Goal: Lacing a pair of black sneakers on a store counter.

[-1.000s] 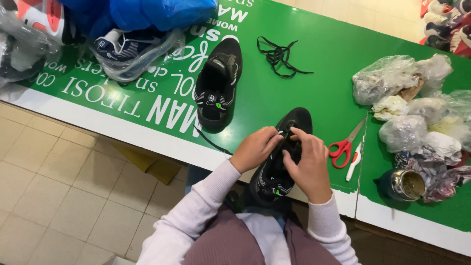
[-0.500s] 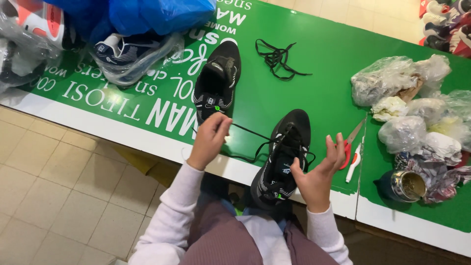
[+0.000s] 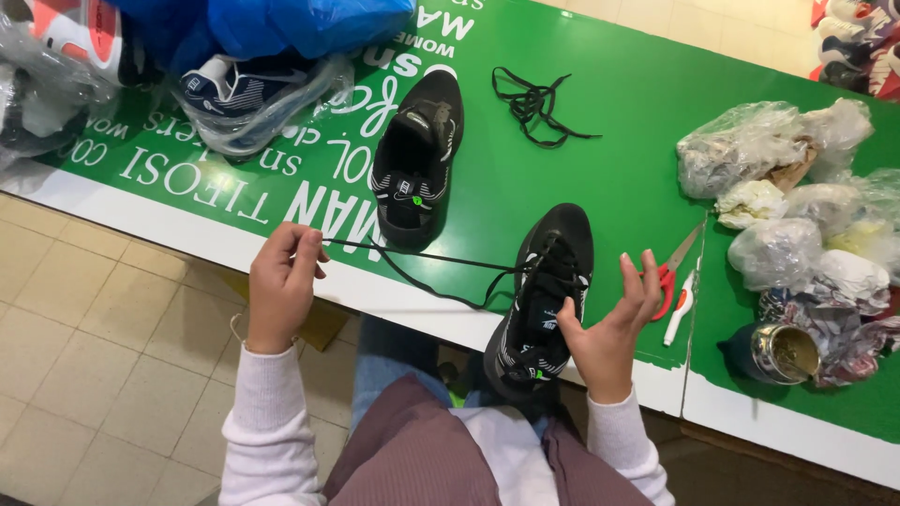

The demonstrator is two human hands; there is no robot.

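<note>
Head view. Black shoe [image 3: 547,295]: at table's [image 3: 656,122] near edge, heel toward the person, toe pointing away, long axis running near-to-far. Left hand [image 3: 281,286]: closed, pinching black lace [image 3: 422,262] drawn taut leftward, apparently to tension it. Right hand [image 3: 609,333]: fingers spread, open, bracing the shoe's side. Second black shoe [image 3: 417,159]: beside, unlaced.

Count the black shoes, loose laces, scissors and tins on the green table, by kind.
Black shoes: 2, one unlaced, one being laced
Loose lace bundle: 1
Red scissors: 1
Tin: 1
Total: 5
</note>
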